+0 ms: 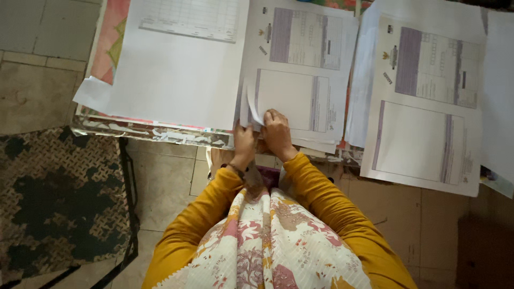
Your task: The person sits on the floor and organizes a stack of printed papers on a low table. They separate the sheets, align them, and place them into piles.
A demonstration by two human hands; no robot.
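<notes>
Both hands met at the near edge of the middle stack of papers (297, 80), which lay on a table (155, 131) covered with a patterned cloth. The left hand (243, 142) gripped the lower left corner of the top sheets, its fingers closed around the curled paper corner (251, 109), which stood lifted off the pile. The right hand (277, 131) lay just beside it, fingers bent down and pressing on the bottom edge of the same stack, touching the paper; whether it pinched a sheet or only held the pile flat could not be told. The two hands almost touched each other. The top page of that stack carried printed forms with purple-shaded blocks. To the left lay a large white sheet (171, 69) with a faint table printed near its far end, overlapping the middle stack's edge. To the right, set slightly apart, was another stack of forms (423, 107) of the same printed kind, hanging over the table's near edge. The person wore mustard-yellow sleeves (321, 187) and a flowered cloth (267, 241) over the front. Below the table were a tiled floor (171, 182) and a dark patterned mat (53, 198).
</notes>
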